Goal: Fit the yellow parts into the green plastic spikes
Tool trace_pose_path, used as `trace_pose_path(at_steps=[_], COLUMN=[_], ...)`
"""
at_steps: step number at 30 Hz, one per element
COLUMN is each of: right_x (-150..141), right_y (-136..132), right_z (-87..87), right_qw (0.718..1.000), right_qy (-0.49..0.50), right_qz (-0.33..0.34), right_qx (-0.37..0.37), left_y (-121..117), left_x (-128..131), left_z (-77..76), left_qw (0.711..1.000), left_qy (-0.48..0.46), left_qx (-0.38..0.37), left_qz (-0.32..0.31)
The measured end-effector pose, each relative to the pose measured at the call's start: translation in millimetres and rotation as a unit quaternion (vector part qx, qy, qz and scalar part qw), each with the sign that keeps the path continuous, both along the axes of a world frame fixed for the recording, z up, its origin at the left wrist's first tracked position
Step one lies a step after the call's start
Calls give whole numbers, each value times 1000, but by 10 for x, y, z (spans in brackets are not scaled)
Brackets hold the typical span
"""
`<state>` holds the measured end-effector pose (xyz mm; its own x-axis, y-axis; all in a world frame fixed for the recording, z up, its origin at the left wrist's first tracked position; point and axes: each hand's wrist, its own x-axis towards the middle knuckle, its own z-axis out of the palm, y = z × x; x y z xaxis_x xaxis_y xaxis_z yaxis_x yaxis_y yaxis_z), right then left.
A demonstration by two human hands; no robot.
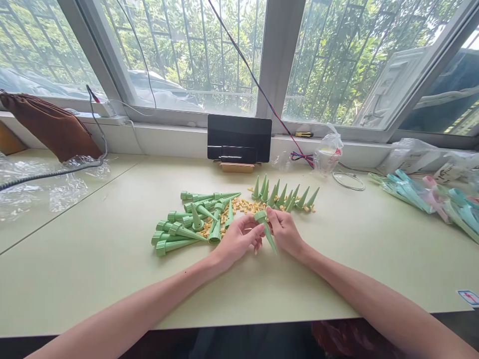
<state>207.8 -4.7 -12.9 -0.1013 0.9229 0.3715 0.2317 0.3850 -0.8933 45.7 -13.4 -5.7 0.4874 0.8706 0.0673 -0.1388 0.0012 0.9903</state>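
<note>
My left hand point(241, 237) is closed around a green plastic plant watering spike point(267, 232), its wide ribbed collar up and its point slanting down toward me. At the collar, my right hand point(286, 229) is closed with thumb and fingertips pressed against the side; whether a small piece is pinched there is hidden. Beyond both hands lies a scatter of small yellow plugs point(245, 205). Left of my left hand, several green spikes point(175, 237) lie in a loose pile, a few standing. Behind my right hand, more spikes point(281, 196) stand points up, with yellow pieces at their bases.
A dark tablet on a stand point(239, 139) faces me at the back of the table point(112, 269). Plastic wrap point(75, 182) and a brown pouch point(52, 124) are at left. A bagged cup point(329, 154), a coiled white cable point(349, 181) and pastel plastic pieces point(411, 192) sit at right.
</note>
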Motion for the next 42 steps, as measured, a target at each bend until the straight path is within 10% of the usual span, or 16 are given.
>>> trace_pose_path(at_steps=[8,19,23,30,36,42], right_x=[-4,-2,0,78,62,52], right_y=[3,-32,-17,30,-3,13], right_z=[12,40,-18,-70,0,-16], right_qw=[996,992,996,992,973,977], right_qy=[55,92,83,-5,-101,-108], right_qz=[51,79,33,-70,-37,-4], right_qx=[-39,-32,3,109,206,182], left_y=[-23,82,62,23,29,28], left_x=[-30,-153,-103,-19,-15,-30], left_z=[-7,-2,-3,95,130,54], left_qw=[967,824,865,994,990,991], left_qy=[114,179,200,60,-27,-49], left_qx=[220,534,447,49,-127,-115], left_qz=[67,67,113,70,-60,-57])
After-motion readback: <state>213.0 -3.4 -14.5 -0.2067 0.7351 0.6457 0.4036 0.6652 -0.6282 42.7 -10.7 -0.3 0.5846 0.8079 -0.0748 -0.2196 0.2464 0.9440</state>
